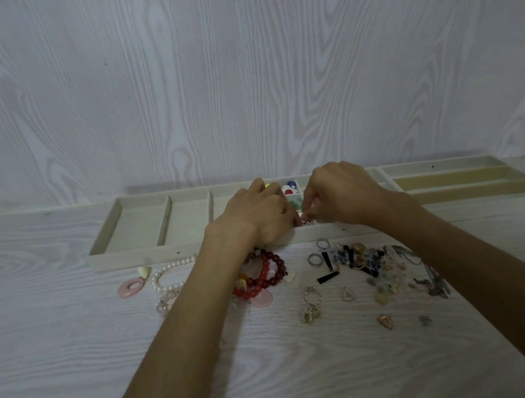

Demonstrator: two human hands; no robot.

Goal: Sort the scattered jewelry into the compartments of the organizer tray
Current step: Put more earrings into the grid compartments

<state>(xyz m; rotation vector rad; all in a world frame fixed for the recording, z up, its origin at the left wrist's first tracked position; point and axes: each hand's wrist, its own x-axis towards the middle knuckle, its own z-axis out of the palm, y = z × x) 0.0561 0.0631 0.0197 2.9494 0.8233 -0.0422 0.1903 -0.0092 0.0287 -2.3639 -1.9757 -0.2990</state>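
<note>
A long cream organizer tray point(131, 255) lies against the wall. Its small middle compartments hold several colourful pieces point(288, 188). My left hand point(258, 215) and my right hand point(340, 194) meet over the tray's front middle, fingers curled, together pinching a small silvery piece point(306, 222) just above the front rim. On the table in front lie red bead bracelets point(268, 272), a pearl bracelet point(170, 276), a pink ring pendant point(131, 287), silver rings point(314, 259) and a heap of small earrings point(361, 257).
The tray's large left compartments point(134, 229) and long right slots point(452, 181) hold nothing visible. A hoop earring point(312, 296), a triangular charm point(347, 294) and stone chips point(390, 288) lie scattered at front right. A wood-grain wall stands right behind the tray.
</note>
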